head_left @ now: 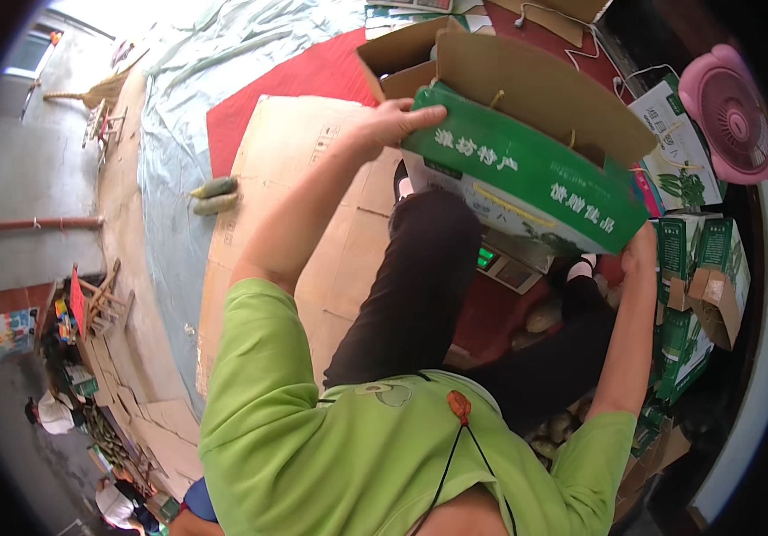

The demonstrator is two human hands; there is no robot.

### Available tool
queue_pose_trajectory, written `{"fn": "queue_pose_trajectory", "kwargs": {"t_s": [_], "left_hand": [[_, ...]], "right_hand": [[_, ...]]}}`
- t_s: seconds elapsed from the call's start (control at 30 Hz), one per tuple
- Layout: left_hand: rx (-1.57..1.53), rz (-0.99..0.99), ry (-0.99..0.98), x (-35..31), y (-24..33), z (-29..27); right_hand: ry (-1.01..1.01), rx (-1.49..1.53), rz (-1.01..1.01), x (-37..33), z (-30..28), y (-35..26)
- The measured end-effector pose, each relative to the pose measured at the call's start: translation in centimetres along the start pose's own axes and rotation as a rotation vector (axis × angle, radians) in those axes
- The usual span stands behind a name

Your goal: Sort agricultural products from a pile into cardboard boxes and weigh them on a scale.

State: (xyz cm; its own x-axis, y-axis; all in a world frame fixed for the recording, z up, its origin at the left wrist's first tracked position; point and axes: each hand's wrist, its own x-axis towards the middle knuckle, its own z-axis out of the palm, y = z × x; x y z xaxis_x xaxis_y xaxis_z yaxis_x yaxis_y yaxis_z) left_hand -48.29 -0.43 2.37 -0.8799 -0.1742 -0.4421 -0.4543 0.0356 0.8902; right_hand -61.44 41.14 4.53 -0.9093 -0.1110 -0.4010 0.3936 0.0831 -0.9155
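A green and white cardboard carton [527, 165] is between my two hands in front of my knees, its brown flap raised at the top and short yellow cord handles showing. My left hand [402, 123] grips its left end, thumb lying over the green panel and fingers partly hidden behind. At the lower right corner my right hand [641, 247] is closed on the carton's edge; most of its fingers are out of sight. Partly covered by the carton, a scale [511, 272] with a lit green display stands on the floor between my feet.
Two long green radishes [214, 195] lie left on the flat cardboard sheet [290, 268]. A pink fan [730, 112] and several green cartons [701, 259] stand at right. Another open carton [397, 54] sits beyond the held one, near a white cable [591, 40]. Pale rounded produce [545, 314] lies beside my right leg.
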Motion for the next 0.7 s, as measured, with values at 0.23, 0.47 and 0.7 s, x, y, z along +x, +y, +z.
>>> {"fn": "queue_pose_trajectory", "kwargs": {"t_s": [0.23, 0.47, 0.7], "left_hand": [[-0.12, 0.124, 0.202, -10.9, -0.5, -9.0], [-0.313, 0.255, 0.501, -21.0, -8.7, -18.5], [-0.434, 0.005, 0.586, -29.1, -20.8, -25.8]], "right_hand": [[-0.245, -0.122, -0.087, -0.3, 9.9, -4.3], [-0.404, -0.257, -0.14, -7.4, 24.6, -2.5], [-0.279, -0.438, 0.135, -11.1, 37.4, 15.7]]}}
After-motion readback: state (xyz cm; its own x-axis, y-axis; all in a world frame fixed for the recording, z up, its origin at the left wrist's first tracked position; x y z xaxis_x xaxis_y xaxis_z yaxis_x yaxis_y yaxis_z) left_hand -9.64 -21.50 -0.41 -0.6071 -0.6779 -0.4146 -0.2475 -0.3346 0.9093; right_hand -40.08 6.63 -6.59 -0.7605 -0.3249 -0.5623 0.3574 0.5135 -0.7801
